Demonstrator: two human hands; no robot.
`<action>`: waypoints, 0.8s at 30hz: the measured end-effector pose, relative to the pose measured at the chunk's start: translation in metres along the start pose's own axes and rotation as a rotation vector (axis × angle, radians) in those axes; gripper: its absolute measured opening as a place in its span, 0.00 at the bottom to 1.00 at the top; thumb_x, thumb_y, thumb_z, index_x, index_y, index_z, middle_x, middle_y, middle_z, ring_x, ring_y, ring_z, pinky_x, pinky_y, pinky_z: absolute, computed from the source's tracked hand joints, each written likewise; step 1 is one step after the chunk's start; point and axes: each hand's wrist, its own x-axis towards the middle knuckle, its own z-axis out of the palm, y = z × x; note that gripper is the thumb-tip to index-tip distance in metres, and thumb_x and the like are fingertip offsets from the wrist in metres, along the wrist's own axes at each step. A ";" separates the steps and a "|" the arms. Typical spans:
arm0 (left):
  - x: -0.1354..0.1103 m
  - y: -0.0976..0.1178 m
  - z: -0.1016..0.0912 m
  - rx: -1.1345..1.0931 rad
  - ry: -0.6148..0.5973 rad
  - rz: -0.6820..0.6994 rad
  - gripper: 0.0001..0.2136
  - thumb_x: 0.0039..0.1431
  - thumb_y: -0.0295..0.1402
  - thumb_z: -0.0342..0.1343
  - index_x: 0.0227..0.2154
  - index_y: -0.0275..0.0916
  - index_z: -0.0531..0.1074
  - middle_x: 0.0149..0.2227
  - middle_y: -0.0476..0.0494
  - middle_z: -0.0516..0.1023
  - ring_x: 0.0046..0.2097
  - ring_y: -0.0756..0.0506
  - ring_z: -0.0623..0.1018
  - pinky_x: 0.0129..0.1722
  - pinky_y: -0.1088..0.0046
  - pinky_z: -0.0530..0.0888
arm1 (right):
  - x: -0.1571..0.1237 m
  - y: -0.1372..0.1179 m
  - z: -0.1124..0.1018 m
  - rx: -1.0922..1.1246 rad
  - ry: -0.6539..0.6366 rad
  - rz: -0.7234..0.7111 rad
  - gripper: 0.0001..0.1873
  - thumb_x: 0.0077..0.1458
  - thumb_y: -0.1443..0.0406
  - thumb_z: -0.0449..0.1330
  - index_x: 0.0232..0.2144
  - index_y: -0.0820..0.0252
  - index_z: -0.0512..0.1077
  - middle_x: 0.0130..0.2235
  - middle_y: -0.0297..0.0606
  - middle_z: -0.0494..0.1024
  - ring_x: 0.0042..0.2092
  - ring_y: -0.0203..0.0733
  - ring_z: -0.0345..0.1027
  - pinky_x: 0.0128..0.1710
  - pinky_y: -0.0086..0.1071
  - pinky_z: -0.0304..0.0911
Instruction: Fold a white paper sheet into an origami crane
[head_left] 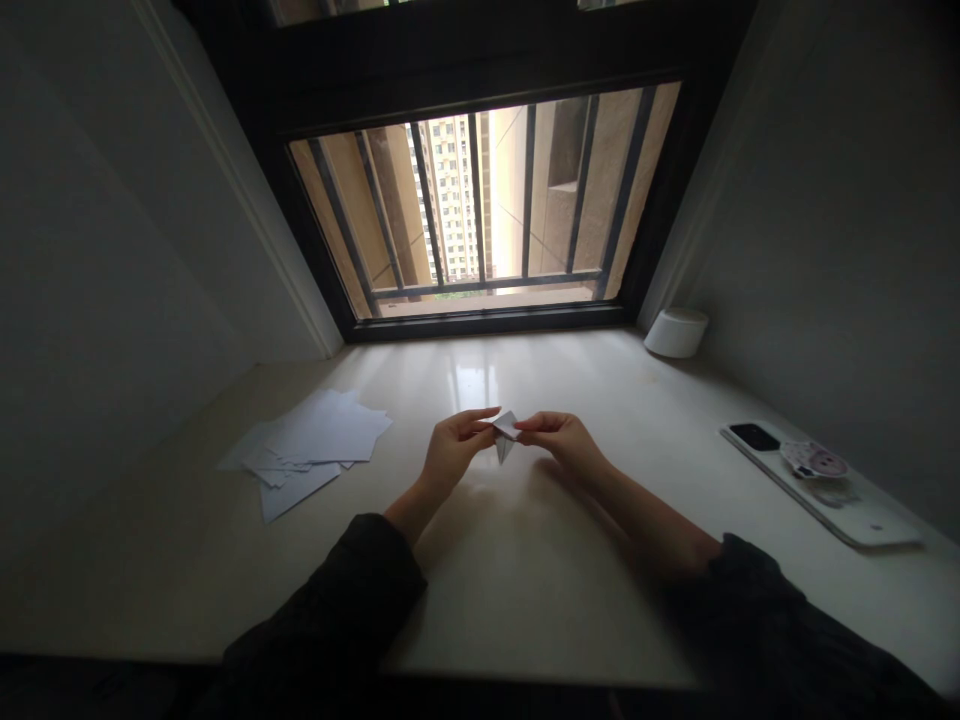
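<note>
Dark sleeves (330, 590), near, lead to my left hand (450, 450) and right hand (566, 442), fingers (541, 421) pinched closed on folded paper (507, 425); seemingly mid-fold, calling for steady alignment.

A pale, glossy tabletop (495, 590) spans the scene from left to right, with a bright patch of reflected light at its far middle. On the left, several sheets of white paper (330, 425) lie in a loose, overlapping pile, their edges at different angles. At the far right stands a short, white, rounded object (677, 335). Nearer, on the right, a white phone (877, 522) lies back up, its dark camera block at the far end.
</note>
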 end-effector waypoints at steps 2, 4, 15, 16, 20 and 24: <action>-0.001 0.001 0.000 0.001 -0.006 0.010 0.21 0.43 0.35 0.65 0.43 0.36 0.74 0.35 0.40 0.81 0.38 0.43 0.79 0.43 0.63 0.73 | -0.001 -0.001 0.001 0.001 -0.009 -0.025 0.11 0.31 0.63 0.71 0.22 0.58 0.77 0.25 0.35 0.78 0.31 0.40 0.72 0.39 0.37 0.65; -0.001 0.003 0.001 0.005 -0.006 0.015 0.22 0.43 0.36 0.65 0.44 0.36 0.74 0.35 0.40 0.81 0.38 0.43 0.79 0.43 0.63 0.73 | -0.003 -0.004 0.002 0.010 -0.043 -0.080 0.09 0.33 0.63 0.71 0.21 0.58 0.76 0.28 0.34 0.79 0.33 0.40 0.72 0.40 0.37 0.66; 0.000 0.002 0.003 0.041 0.003 0.094 0.20 0.46 0.34 0.64 0.44 0.35 0.73 0.35 0.41 0.81 0.38 0.43 0.79 0.43 0.63 0.74 | -0.010 -0.013 0.008 -0.322 -0.244 -0.363 0.14 0.54 0.60 0.58 0.43 0.52 0.73 0.43 0.39 0.74 0.44 0.43 0.69 0.39 0.36 0.66; 0.000 0.002 0.003 0.040 0.005 0.100 0.20 0.46 0.34 0.64 0.43 0.35 0.73 0.34 0.41 0.81 0.38 0.43 0.79 0.43 0.63 0.74 | -0.010 -0.014 0.008 -0.372 -0.245 -0.381 0.13 0.55 0.61 0.57 0.43 0.52 0.72 0.42 0.38 0.75 0.43 0.42 0.69 0.40 0.36 0.66; 0.001 0.001 0.003 0.025 0.012 0.110 0.19 0.46 0.33 0.64 0.43 0.35 0.73 0.34 0.42 0.81 0.38 0.43 0.79 0.44 0.63 0.74 | -0.012 -0.018 0.010 -0.502 -0.291 -0.416 0.14 0.58 0.62 0.52 0.46 0.51 0.69 0.38 0.36 0.76 0.41 0.41 0.69 0.39 0.36 0.65; 0.001 0.000 0.002 0.030 0.013 0.128 0.17 0.47 0.33 0.63 0.42 0.35 0.74 0.35 0.42 0.81 0.39 0.43 0.79 0.44 0.63 0.74 | -0.012 -0.017 0.010 -0.476 -0.279 -0.424 0.15 0.56 0.62 0.54 0.46 0.51 0.70 0.44 0.37 0.75 0.41 0.41 0.69 0.39 0.36 0.65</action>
